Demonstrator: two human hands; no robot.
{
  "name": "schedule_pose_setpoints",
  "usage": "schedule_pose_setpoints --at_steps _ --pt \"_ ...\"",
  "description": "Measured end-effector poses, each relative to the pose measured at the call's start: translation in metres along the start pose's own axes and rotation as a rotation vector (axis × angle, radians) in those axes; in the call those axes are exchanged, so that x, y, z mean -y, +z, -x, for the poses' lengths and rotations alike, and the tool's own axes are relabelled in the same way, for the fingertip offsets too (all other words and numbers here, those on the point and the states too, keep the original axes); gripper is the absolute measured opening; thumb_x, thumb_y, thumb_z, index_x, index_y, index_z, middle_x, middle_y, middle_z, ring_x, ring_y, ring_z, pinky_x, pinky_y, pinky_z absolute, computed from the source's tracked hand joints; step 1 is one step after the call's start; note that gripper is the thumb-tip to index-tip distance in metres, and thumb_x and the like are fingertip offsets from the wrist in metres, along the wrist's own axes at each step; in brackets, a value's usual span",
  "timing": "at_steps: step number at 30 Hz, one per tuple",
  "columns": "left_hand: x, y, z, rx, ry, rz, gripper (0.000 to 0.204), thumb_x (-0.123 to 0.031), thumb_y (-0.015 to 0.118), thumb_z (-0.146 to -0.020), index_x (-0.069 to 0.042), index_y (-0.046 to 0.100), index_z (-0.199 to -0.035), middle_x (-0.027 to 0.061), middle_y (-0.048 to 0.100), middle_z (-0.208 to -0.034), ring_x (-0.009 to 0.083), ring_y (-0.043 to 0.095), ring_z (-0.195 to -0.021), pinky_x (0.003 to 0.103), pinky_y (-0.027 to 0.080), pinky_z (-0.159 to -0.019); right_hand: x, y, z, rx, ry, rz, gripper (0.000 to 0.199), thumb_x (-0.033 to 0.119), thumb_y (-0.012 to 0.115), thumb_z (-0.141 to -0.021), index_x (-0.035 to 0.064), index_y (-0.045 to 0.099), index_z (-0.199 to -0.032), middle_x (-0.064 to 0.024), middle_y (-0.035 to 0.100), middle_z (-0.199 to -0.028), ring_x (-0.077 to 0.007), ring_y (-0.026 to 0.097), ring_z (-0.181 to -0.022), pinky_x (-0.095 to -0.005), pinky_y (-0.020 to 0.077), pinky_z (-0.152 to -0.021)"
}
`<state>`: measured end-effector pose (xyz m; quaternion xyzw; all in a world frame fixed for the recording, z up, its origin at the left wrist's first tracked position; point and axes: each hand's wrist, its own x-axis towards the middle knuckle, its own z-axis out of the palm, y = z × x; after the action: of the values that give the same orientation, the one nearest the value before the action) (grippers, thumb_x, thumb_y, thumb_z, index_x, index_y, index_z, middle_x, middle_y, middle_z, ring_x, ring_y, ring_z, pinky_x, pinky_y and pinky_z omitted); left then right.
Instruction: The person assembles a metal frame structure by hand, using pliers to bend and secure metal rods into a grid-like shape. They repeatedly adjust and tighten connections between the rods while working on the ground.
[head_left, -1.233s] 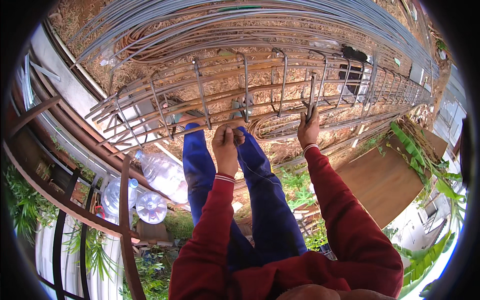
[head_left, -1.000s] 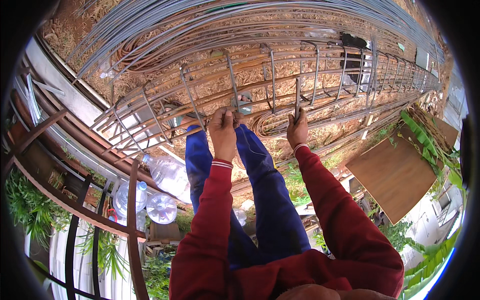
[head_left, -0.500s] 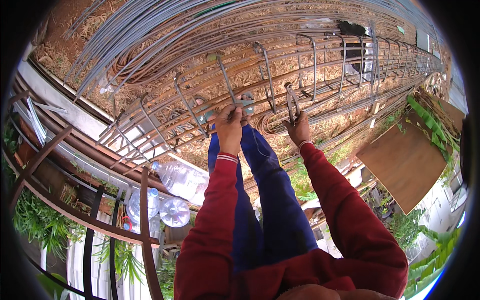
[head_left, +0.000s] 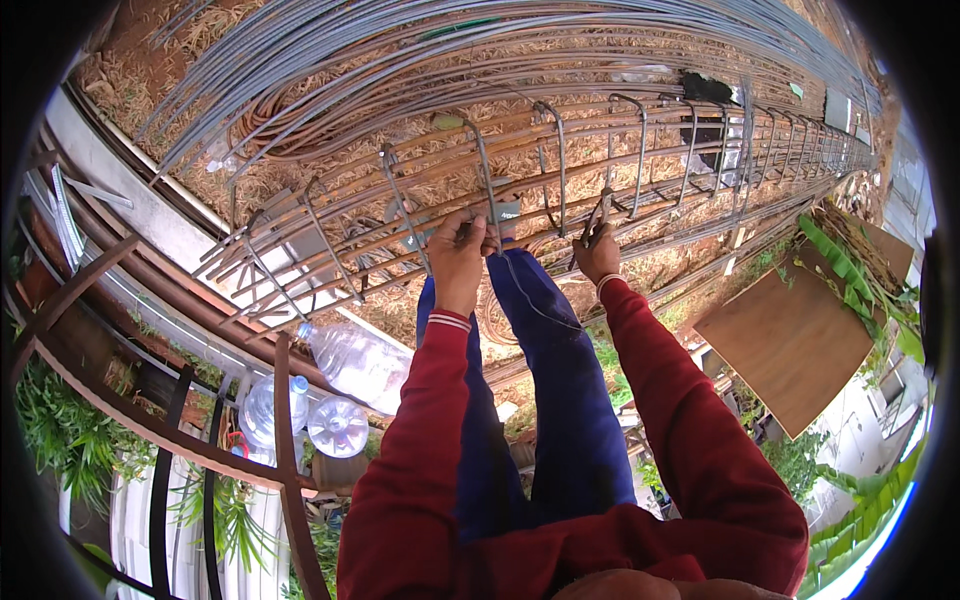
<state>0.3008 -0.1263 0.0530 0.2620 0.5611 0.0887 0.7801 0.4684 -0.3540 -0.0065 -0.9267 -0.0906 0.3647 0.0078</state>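
Observation:
A long cage of steel bars and stirrups (head_left: pixel 640 160) lies across the ground in front of me. My left hand (head_left: pixel 462 248) is closed on a thin tie wire (head_left: pixel 535 300) at one stirrup; the wire trails down over my blue trouser leg. My right hand (head_left: pixel 598 252) grips a pair of pliers (head_left: pixel 598 215) whose jaws point at a bar of the cage. Both sleeves are red.
Bundles of straight steel rods (head_left: pixel 420 50) lie beyond the cage on dry straw. Several clear plastic bottles (head_left: pixel 340 360) sit at lower left by a rusty metal railing (head_left: pixel 280 420). A brown board (head_left: pixel 790 340) and green plants lie at right.
Both hands have stayed on the cage, shifting slightly along it as my head moved. The pliers stay in the right hand.

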Motion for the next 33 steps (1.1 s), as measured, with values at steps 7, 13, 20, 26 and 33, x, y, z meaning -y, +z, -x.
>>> schedule_pose_setpoints --at_steps 7,13,20,26,33 --pt "0.003 0.003 0.004 -0.106 -0.018 0.06 0.012 -0.01 0.061 -0.098 0.0 0.066 -0.103 0.0043 0.067 -0.077 0.01 0.062 -0.066 0.023 0.05 -0.059 0.0 -0.011 0.019 -0.061 0.011 -0.219 0.04 0.023 0.069 -0.079 -0.003 0.052 -0.105 -0.0227 0.065 -0.086 -0.0383 0.065 -0.078 -0.046 0.0513 -0.073" --pt "0.002 0.034 -0.003 -0.089 0.028 0.083 0.015 -0.015 0.06 -0.1 -0.001 0.063 -0.105 0.0052 0.066 -0.078 0.0114 0.063 -0.067 0.024 0.05 -0.062 0.012 -0.048 0.021 0.048 -0.119 -0.459 0.037 0.021 0.065 -0.085 -0.0022 0.054 -0.111 -0.0119 0.062 -0.083 -0.0277 0.06 -0.068 -0.0412 0.0492 -0.065" --pt "-0.027 0.081 -0.052 -0.169 0.055 -0.121 0.022 -0.019 0.057 -0.101 0.001 0.066 -0.102 0.0036 0.062 -0.078 0.0119 0.058 -0.07 0.028 0.047 -0.063 0.039 -0.094 0.029 0.46 0.131 -1.155 0.02 0.024 0.055 -0.1 0.0075 0.056 -0.111 0.0044 0.046 -0.073 -0.0049 0.04 -0.056 -0.0215 0.0319 -0.048" --pt "-0.05 0.123 -0.141 -0.196 0.233 -0.699 0.026 -0.02 0.067 -0.092 0.006 0.069 -0.098 0.0181 0.071 -0.088 0.0264 0.069 -0.08 0.038 0.053 -0.072 0.05 -0.115 0.037 0.583 0.027 -1.062 0.025 0.025 0.067 -0.096 0.0081 0.055 -0.109 0.0055 0.045 -0.073 -0.0022 0.038 -0.056 -0.0194 0.0288 -0.047" --pt "-0.057 0.143 -0.146 -0.191 0.0 -0.455 0.024 -0.016 0.074 -0.086 0.004 0.072 -0.1 0.0185 0.073 -0.091 0.0265 0.069 -0.083 0.037 0.052 -0.076 0.03 -0.091 0.019 -0.016 -0.291 -0.295 0.044 0.017 0.077 -0.08 -0.0004 0.051 -0.112 -0.0111 0.056 -0.08 -0.0258 0.055 -0.068 -0.0407 0.0468 -0.063"
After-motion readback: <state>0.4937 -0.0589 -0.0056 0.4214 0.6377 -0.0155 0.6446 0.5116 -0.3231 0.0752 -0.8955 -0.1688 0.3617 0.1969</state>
